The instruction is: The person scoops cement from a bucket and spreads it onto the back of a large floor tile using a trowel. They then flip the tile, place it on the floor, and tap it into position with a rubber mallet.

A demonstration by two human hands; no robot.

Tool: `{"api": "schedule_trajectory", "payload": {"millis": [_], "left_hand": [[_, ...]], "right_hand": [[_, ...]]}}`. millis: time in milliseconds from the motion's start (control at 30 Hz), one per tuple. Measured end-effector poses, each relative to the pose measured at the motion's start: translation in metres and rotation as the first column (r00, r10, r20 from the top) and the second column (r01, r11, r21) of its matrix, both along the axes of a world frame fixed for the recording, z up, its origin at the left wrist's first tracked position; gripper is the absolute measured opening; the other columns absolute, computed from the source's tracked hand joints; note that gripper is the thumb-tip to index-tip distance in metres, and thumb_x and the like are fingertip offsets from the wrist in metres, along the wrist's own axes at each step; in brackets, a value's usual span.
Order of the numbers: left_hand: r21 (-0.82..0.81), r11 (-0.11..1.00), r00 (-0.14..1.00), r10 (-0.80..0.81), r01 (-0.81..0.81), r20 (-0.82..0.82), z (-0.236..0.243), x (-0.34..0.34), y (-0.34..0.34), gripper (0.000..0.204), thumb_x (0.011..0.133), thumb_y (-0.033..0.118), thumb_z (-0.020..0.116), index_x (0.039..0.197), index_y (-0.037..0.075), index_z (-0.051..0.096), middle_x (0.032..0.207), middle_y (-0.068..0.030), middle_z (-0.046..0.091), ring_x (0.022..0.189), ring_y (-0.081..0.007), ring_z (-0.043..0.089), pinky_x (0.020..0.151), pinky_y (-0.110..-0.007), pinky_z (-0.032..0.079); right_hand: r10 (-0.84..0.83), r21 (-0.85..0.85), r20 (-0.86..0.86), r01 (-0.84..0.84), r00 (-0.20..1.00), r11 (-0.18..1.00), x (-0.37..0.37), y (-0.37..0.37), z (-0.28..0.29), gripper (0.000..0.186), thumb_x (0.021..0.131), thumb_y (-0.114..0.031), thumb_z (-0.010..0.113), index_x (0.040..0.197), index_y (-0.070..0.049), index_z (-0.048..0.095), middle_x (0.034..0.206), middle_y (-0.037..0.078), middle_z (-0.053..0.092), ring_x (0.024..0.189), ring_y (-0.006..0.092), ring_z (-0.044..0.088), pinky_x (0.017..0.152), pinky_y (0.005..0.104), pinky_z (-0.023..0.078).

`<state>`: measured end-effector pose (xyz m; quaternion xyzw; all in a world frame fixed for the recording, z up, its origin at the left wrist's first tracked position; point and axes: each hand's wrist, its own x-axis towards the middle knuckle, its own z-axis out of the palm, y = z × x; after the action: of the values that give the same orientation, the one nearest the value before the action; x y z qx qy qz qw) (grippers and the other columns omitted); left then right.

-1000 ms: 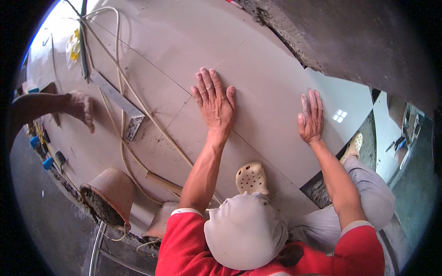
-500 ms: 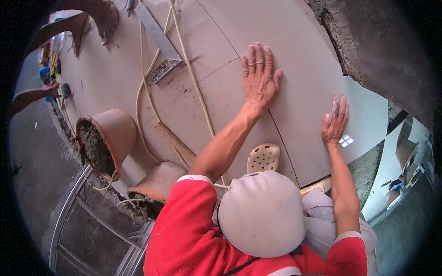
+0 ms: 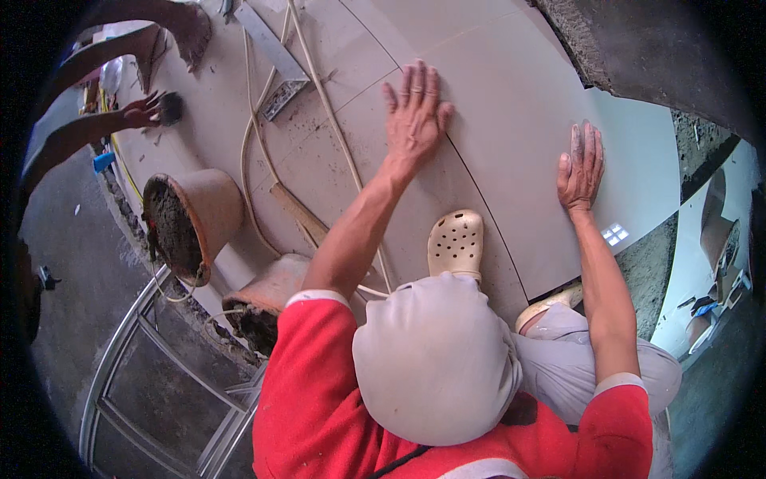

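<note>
Tiled floor (image 3: 503,176) under two flat hands (image 3: 415,124) (image 3: 582,172)

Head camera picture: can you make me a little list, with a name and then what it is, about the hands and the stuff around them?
Left hand: palm down, fingers open, covering part of a tile seam
Right hand: palm down on a large pale tile
Foot: a cream clog with holes
Buckets: one bucket and another bucket, both with grey muck inside
Tool: an L-shaped metal tool on the floor
Someone else: another person's hand at a dark object, too unclear to name
</note>
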<state>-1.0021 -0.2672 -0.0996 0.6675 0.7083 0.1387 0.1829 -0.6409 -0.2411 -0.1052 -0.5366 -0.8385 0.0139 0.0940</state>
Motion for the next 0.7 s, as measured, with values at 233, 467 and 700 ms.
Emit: {"api": "schedule_trajectory", "payload": {"millis": [233, 467, 700], "left_hand": [[0.209, 0.883, 0.895, 0.441, -0.42, -0.068, 0.024, -0.053, -0.029, 0.055, 0.099, 0.025, 0.06, 0.146, -0.001, 0.051, 0.153, -0.0288, 0.044, 0.149, -0.0435, 0.031, 0.12, -0.057, 0.026], [0.534, 0.532, 0.559, 0.819, -0.658, -0.127, 0.013, -0.182, -0.038, 0.075, 0.09, 0.037, 0.072, 0.149, 0.0, 0.046, 0.139, -0.0285, 0.054, 0.136, -0.0436, 0.045, 0.114, -0.054, 0.035], [-0.01, 0.656, 0.655, 0.753, -0.755, -0.065, -0.037, -0.363, -0.026, 0.112, 0.069, 0.07, 0.082, 0.143, -0.007, 0.051, 0.136, -0.0267, 0.062, 0.127, -0.0394, 0.059, 0.108, -0.044, 0.045]], "right_hand": [[0.002, 0.022, 0.013, -0.002, 1.0, 1.0, 0.0, 0.001, -0.003, 0.059, 0.105, -0.036, 0.034, 0.158, -0.012, 0.04, 0.165, 0.014, 0.033, 0.153, 0.0362, 0.026, 0.125, 0.0498, 0.021], [0.043, 0.048, -0.029, -0.041, 0.999, 0.998, -0.002, 0.001, -0.001, 0.058, 0.105, -0.034, 0.04, 0.16, -0.013, 0.036, 0.165, 0.016, 0.032, 0.153, 0.0389, 0.027, 0.125, 0.0523, 0.021], [-0.057, -0.019, -0.144, 0.055, 0.988, 0.998, 0.012, -0.002, -0.022, 0.062, 0.101, -0.031, 0.049, 0.159, -0.014, 0.037, 0.167, 0.013, 0.028, 0.154, 0.0371, 0.024, 0.125, 0.0529, 0.021]]}}
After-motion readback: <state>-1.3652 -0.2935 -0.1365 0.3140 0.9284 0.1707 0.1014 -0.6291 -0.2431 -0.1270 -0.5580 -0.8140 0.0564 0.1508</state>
